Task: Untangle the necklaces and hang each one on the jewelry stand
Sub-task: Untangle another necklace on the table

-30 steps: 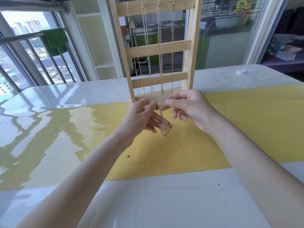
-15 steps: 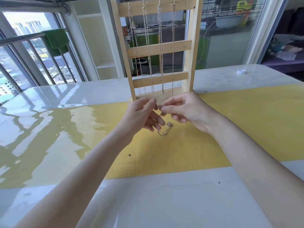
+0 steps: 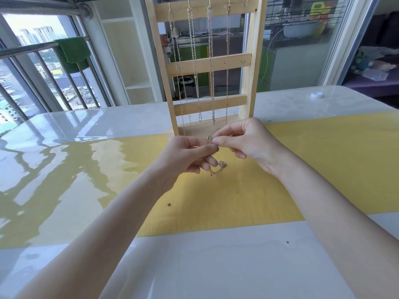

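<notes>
Hands work just before the jewelry stand (image 3: 206, 61): left hand (image 3: 187, 156) and right hand (image 3: 244, 139) both pinch one gold necklace (image 3: 216, 156), its tail dangling.

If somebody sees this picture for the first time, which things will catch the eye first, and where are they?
The two hands, left hand and right hand, meet in the middle above the yellow mat and pinch a small gold necklace between them. Just behind them stands the wooden jewelry stand, with several chains hanging from its top bar.
</notes>
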Demonstrator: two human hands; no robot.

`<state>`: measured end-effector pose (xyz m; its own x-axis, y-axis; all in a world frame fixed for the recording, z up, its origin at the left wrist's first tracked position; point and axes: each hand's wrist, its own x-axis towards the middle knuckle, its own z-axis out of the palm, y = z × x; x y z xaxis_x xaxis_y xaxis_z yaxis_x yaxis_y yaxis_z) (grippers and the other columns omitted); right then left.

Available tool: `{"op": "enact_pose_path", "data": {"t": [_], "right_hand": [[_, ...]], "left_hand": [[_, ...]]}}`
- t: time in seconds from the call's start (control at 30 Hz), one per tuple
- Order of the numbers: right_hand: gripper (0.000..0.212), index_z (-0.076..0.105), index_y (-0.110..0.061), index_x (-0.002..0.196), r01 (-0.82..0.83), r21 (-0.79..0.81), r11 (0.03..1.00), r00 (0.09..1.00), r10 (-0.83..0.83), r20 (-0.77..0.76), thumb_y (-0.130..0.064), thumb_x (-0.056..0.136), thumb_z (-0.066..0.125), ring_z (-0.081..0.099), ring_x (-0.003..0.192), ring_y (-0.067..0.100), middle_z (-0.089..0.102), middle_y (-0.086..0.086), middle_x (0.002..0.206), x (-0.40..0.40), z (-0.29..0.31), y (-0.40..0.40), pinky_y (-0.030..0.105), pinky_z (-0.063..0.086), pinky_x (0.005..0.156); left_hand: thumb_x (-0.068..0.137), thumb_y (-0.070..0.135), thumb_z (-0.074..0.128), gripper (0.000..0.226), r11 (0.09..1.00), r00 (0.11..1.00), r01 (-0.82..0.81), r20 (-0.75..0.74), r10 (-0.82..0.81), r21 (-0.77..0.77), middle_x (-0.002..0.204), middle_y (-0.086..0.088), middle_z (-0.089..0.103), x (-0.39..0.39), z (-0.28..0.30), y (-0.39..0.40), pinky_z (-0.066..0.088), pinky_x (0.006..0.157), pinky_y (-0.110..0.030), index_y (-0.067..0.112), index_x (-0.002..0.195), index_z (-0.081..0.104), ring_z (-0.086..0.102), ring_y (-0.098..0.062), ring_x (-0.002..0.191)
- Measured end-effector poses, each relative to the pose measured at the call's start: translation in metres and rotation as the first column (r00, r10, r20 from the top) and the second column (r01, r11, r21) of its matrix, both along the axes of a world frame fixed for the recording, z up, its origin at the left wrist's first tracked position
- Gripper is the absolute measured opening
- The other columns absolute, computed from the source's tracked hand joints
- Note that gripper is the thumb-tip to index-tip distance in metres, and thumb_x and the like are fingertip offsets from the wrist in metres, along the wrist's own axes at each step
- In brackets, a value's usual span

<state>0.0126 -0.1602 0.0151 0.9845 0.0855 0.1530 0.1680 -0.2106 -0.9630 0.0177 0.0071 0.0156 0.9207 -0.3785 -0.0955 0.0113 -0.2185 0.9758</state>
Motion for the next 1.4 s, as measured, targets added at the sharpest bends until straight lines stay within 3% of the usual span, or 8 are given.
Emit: {"op": "enact_pose_path", "data": {"t": [0.1, 0.27, 0.47, 0.63, 0.83, 1.1, 1.27, 1.4], "right_hand": [[0.005, 0.070, -0.009, 0.076, 0.027, 0.038, 0.999, 1.000, -0.027, -0.012, -0.006, 0.081, 0.071, 0.041, 0.048, 0.006, 0.055, -0.003, 0.054, 0.001, 0.001, -0.001, 0.018, 0.030, 0.040], [0.004, 0.069, -0.006, 0.078, 0.000, 0.106, 0.994, 0.995, 0.010, -0.101, -0.004, 0.082, 0.069, 0.046, 0.053, 0.009, 0.059, 0.004, 0.069, -0.001, 0.002, -0.004, 0.018, 0.030, 0.040], [0.019, 0.057, -0.006, 0.069, -0.071, 0.147, 0.986, 0.971, 0.103, -0.216, -0.003, 0.087, 0.055, 0.046, 0.052, 0.012, 0.052, 0.005, 0.066, -0.002, 0.006, -0.007, 0.018, 0.029, 0.037], [0.019, 0.057, -0.006, 0.070, -0.107, 0.232, 0.967, 0.970, 0.152, -0.187, -0.002, 0.088, 0.054, 0.047, 0.050, 0.011, 0.055, 0.006, 0.067, 0.000, 0.007, -0.011, 0.017, 0.029, 0.037], [0.010, 0.063, -0.003, 0.078, -0.124, 0.231, 0.965, 0.973, 0.164, -0.165, -0.003, 0.087, 0.060, 0.048, 0.049, 0.008, 0.059, 0.002, 0.063, 0.000, 0.007, -0.010, 0.015, 0.031, 0.037], [0.016, 0.062, -0.005, 0.075, -0.185, 0.150, 0.971, 0.963, 0.210, -0.167, -0.004, 0.089, 0.057, 0.047, 0.050, 0.010, 0.055, 0.004, 0.065, -0.002, 0.008, -0.008, 0.016, 0.030, 0.038], [0.018, 0.060, -0.004, 0.074, -0.228, 0.050, 0.972, 0.948, 0.233, -0.215, -0.004, 0.090, 0.051, 0.045, 0.050, 0.011, 0.051, 0.004, 0.062, -0.005, 0.010, -0.007, 0.017, 0.030, 0.038], [0.022, 0.052, -0.008, 0.067, -0.245, 0.043, 0.968, 0.931, 0.248, -0.269, -0.003, 0.088, 0.048, 0.044, 0.049, 0.013, 0.048, 0.002, 0.058, -0.006, 0.012, -0.009, 0.018, 0.029, 0.038]], "left_hand": [[0.090, 0.019, 0.063, 0.011, 1.000, 0.998, -0.030, 0.052, 0.030, 0.000, 0.065, -0.002, 0.070, -0.001, 0.002, -0.001, 0.041, 0.044, -0.014, 0.011, 0.083, 0.064, 0.057, -0.007, 0.046], [0.092, 0.017, 0.060, 0.016, 0.995, 0.968, -0.066, 0.248, 0.047, 0.070, 0.082, 0.002, 0.073, -0.001, 0.005, 0.000, 0.041, 0.042, -0.016, 0.009, 0.078, 0.060, 0.069, -0.013, 0.061], [0.091, 0.011, 0.058, 0.012, 0.968, 0.888, -0.062, 0.456, -0.059, 0.245, 0.092, 0.001, 0.069, -0.001, 0.005, 0.000, 0.046, 0.044, -0.022, 0.003, 0.082, 0.059, 0.071, -0.015, 0.066], [0.088, 0.006, 0.063, 0.011, 0.986, 0.897, -0.097, 0.442, 0.028, 0.135, 0.079, -0.007, 0.069, 0.002, 0.004, 0.002, 0.044, 0.044, -0.020, 0.003, 0.077, 0.063, 0.068, -0.011, 0.061], [0.084, 0.003, 0.067, 0.014, 0.997, 0.896, -0.058, 0.443, 0.033, 0.043, 0.068, 0.005, 0.065, -0.002, 0.001, -0.007, 0.042, 0.043, -0.017, 0.014, 0.075, 0.067, 0.061, -0.006, 0.058], [0.091, 0.009, 0.060, 0.014, 0.997, 0.970, -0.056, 0.235, 0.067, -0.053, 0.071, 0.001, 0.063, -0.001, 0.002, -0.006, 0.045, 0.050, -0.019, 0.012, 0.077, 0.062, 0.059, -0.005, 0.065], [0.092, 0.001, 0.055, 0.018, 0.999, 0.965, -0.024, 0.260, 0.035, -0.046, 0.066, -0.001, 0.064, 0.000, 0.001, -0.007, 0.049, 0.057, -0.016, 0.009, 0.075, 0.058, 0.061, -0.004, 0.063], [0.090, -0.001, 0.057, 0.017, 0.998, 0.929, 0.028, 0.367, -0.050, 0.063, 0.064, 0.001, 0.062, 0.000, 0.001, -0.007, 0.050, 0.058, -0.017, 0.009, 0.075, 0.058, 0.059, -0.005, 0.060]]}}
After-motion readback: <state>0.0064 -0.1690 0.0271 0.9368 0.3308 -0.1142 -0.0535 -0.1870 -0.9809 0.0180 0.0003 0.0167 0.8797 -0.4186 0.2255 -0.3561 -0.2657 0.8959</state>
